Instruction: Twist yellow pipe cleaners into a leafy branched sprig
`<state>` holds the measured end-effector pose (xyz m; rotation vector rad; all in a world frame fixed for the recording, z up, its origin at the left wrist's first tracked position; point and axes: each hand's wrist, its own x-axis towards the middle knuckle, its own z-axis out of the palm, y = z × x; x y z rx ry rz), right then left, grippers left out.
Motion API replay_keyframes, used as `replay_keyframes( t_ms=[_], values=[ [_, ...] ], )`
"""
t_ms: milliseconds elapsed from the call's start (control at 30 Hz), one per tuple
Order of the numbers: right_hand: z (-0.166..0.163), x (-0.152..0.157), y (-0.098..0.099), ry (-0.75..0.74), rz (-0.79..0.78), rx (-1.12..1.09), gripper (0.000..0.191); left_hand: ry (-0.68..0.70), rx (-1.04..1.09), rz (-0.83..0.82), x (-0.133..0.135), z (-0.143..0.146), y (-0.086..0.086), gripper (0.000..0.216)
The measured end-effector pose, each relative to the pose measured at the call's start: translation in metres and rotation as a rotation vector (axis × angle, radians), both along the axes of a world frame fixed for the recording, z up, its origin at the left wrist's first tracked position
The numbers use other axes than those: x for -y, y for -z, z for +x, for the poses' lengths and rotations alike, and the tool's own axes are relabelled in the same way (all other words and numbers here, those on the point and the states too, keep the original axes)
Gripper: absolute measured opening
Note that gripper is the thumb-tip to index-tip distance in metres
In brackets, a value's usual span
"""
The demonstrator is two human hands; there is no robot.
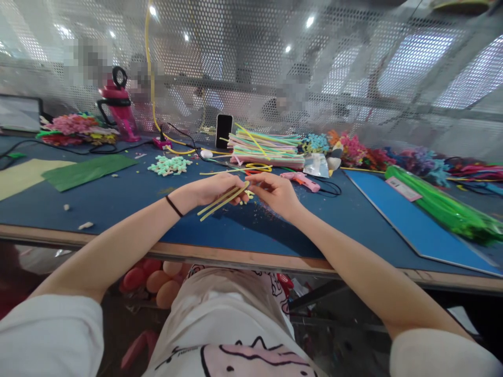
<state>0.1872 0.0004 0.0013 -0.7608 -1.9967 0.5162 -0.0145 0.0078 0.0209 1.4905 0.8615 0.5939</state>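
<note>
Slanting across the left hand (225, 189) gripping them, yellow stems (220, 206), upper end pinched by the right hand (277, 195).

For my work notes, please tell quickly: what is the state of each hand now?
Left hand: closed, holding thin yellow pipe-cleaner strands.
Right hand: partly closed at the strands' upper end; whether gripping cannot be told.

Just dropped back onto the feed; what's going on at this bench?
A person holds slim yellow strands above the blue tabletop. The left hand grips them, and the right hand has its fingertips at one end. Behind the hands lies a stack of pastel strands, with a pink glue gun near its right end.
</note>
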Motion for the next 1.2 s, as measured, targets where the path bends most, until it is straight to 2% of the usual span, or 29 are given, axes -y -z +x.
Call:
replay_keyframes(
  t_ms=[100, 233, 467, 600, 767, 900, 1033, 1200],
  values=[
    [0.002, -0.001, -0.002, -0.047, 0.040, 0.023, 0.024, 0.077, -0.027, 0.034, 0.000, -0.001, 0.003, 0.025],
    [0.005, 0.001, -0.006, -0.102, 0.067, 0.106, 0.022, 0.102, -0.024, 0.048, 0.001, -0.002, 0.006, 0.023],
    [0.006, 0.002, 0.000, -0.195, -0.068, 0.091, 0.024, 0.170, 0.118, 0.054, 0.003, -0.004, 0.002, 0.024],
    [0.004, 0.006, 0.003, -0.251, -0.096, 0.074, 0.020, 0.160, 0.149, 0.029, -0.002, -0.005, 0.007, 0.028],
    [0.003, 0.011, 0.000, -0.204, -0.108, 0.133, 0.022, 0.124, 0.140, 0.074, -0.006, -0.006, 0.011, 0.026],
    [0.002, 0.013, -0.003, -0.149, -0.138, 0.140, 0.022, 0.070, 0.043, 0.176, -0.005, -0.005, 0.009, 0.026],
    [0.000, 0.013, -0.006, -0.064, -0.119, 0.138, 0.017, -0.033, 0.042, 0.300, -0.007, -0.001, 0.011, 0.024],
    [-0.002, 0.010, -0.007, 0.115, -0.090, 0.181, 0.015, -0.190, -0.006, 0.421, -0.009, 0.006, 0.017, 0.024]
  ],
)
